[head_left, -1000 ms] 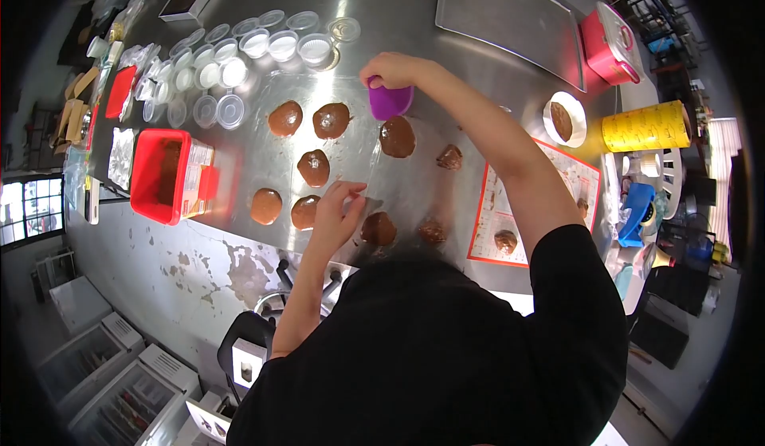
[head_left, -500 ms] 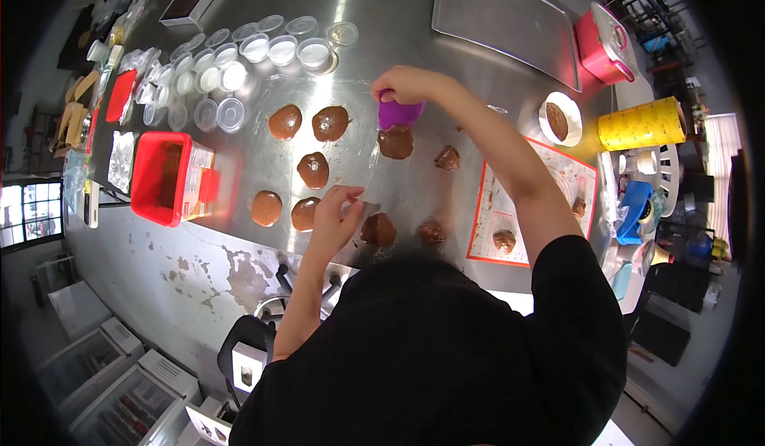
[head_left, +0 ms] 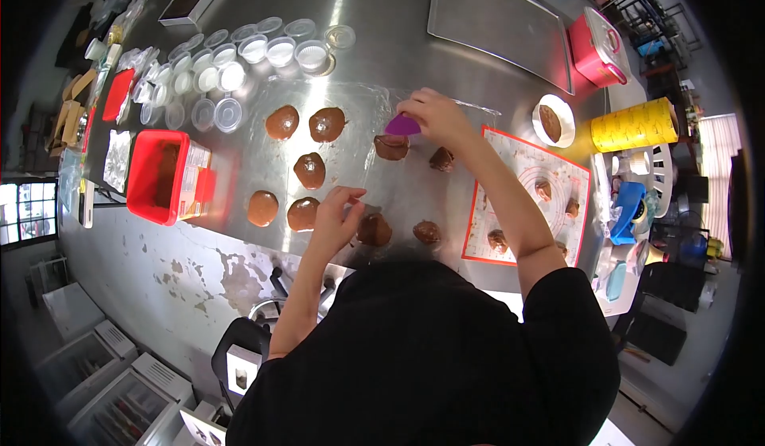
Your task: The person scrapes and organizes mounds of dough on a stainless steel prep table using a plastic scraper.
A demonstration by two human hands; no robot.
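The person's right hand (head_left: 437, 119) grips a purple plastic dough scraper (head_left: 402, 125), its edge pressed onto a brown dough disc (head_left: 390, 147) under a clear plastic sheet (head_left: 351, 95) spread on the stainless steel worktable (head_left: 382, 31); the left hand (head_left: 339, 216), fingers curled, pins the sheet's near edge, though whether it pinches the film cannot be told.

Judged from this frame, the sheet could slip or wrinkle if the left hand's hold loosens while the scraper bears down; an uneven press would likely leave the disc lopsided or smear it toward the rough dough lump (head_left: 441, 159) just right of the scraper; dough might also stick to the film.

Counted around the scraper: five flattened discs lie to its left, the nearest a glossy pair (head_left: 327, 124); three unflattened lumps sit right of and below it, besides the one under the scraper; further right, a red-bordered silicone baking mat (head_left: 518, 167) carries about four small lumps, the count uncertain under the arm; one white bowl (head_left: 553, 120) beyond the mat holds dough; one red plastic container (head_left: 158, 175) stands far left; roughly two dozen clear round lidded cups (head_left: 231, 75) cluster up-left, too crowded for an exact count; one steel baking tray (head_left: 498, 23) lies beyond the scraper.
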